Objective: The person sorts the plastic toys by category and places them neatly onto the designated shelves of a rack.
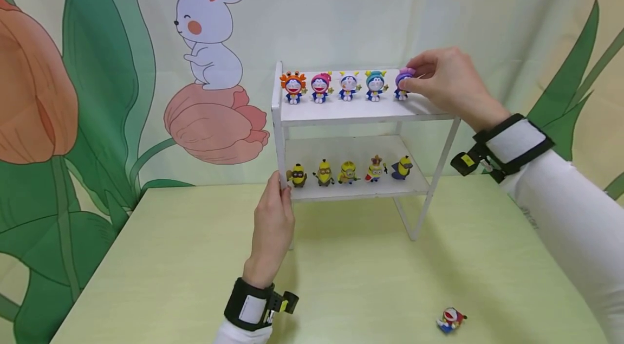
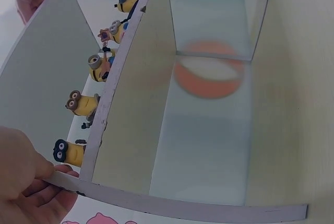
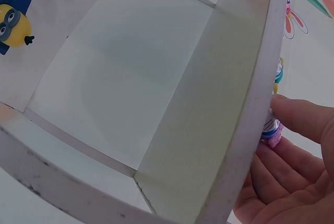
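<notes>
A purple-hatted cat figurine (image 1: 402,85) stands at the right end of a row on the white two-tier shelf's (image 1: 341,112) top board. My right hand (image 1: 450,81) pinches it between thumb and fingers; in the right wrist view its purple hat (image 3: 273,139) shows between them. Left of it stand several similar figurines, among them one with a teal hat (image 1: 375,85) and one with an orange crab hat (image 1: 293,87). My left hand (image 1: 274,225) grips the shelf's left upright, and in the left wrist view its fingers (image 2: 52,198) wrap round that white frame.
Several yellow minion figurines (image 1: 348,172) line the lower board (image 1: 341,146). Another figurine with a red hat (image 1: 450,320) lies on the pale green table (image 1: 195,257) at the front right. A printed curtain with a rabbit (image 1: 209,35) hangs behind the shelf.
</notes>
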### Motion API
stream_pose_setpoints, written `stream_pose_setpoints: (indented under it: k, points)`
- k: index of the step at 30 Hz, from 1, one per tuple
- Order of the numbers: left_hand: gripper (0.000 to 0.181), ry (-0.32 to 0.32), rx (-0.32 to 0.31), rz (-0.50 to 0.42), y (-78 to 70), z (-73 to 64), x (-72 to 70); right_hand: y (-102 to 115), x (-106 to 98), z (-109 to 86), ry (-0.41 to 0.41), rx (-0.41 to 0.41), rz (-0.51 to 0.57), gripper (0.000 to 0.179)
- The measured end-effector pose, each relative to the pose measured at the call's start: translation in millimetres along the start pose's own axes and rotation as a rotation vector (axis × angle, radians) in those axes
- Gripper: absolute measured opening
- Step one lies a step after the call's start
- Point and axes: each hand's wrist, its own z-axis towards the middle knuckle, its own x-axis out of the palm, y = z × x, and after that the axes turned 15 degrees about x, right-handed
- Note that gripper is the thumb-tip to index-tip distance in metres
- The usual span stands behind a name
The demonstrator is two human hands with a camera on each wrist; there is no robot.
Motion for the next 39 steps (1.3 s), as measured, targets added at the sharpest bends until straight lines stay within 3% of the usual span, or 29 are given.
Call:
stream_pose_setpoints:
  k: [13, 22, 39]
  points:
    - [0.030, 0.002, 0.008, -0.001, -1.8, 0.4, 0.7, 0.1, -0.7, 0.7, 0.001, 0.027, -0.007, 0.048]
    - [0.023, -0.003, 0.026, 0.012, -0.9, -0.8, -0.6, 0.6, 2.5, -0.2, -0.014, 0.002, -0.031, 0.045]
    - [0.028, 0.009, 0.009, 0.012, -1.8, 0.0, -0.7, 1.4, 4.3, 2.3, 0.001, 0.007, -0.062, 0.049]
